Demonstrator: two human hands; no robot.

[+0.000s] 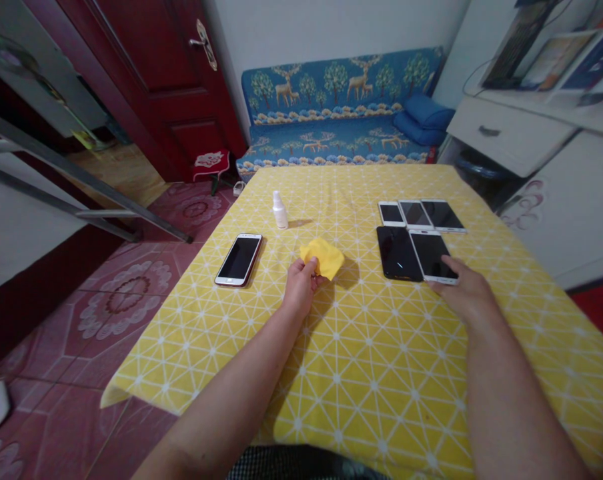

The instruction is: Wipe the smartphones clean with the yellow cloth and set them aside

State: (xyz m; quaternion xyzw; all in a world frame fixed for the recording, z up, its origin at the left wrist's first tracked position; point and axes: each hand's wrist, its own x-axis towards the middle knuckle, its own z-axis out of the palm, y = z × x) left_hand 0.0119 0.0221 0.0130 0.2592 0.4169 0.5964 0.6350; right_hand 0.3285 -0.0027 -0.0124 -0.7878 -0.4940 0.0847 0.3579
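My left hand point(301, 283) pinches a yellow cloth point(324, 259) over the middle of the table. On the right, my right hand point(464, 288) has its thumb and fingers at the lower end of a white phone point(431, 253), which lies screen up; whether it grips the phone firmly I cannot tell. A black phone point(399, 253) lies against that phone's left side. Behind these two, three white-framed phones, a small one point(391, 213), a middle one point(415, 214) and a large one point(442, 215), form a row. A white phone in a dark red case point(239, 260) lies alone at the left.
A white spray bottle point(280, 212) stands behind the cloth, on a yellow patterned tablecloth point(351, 373). Beyond the table is a blue sofa point(331, 127). White drawers point(511, 133) flank the right side; a metal ladder frame point(106, 180) leans at the left.
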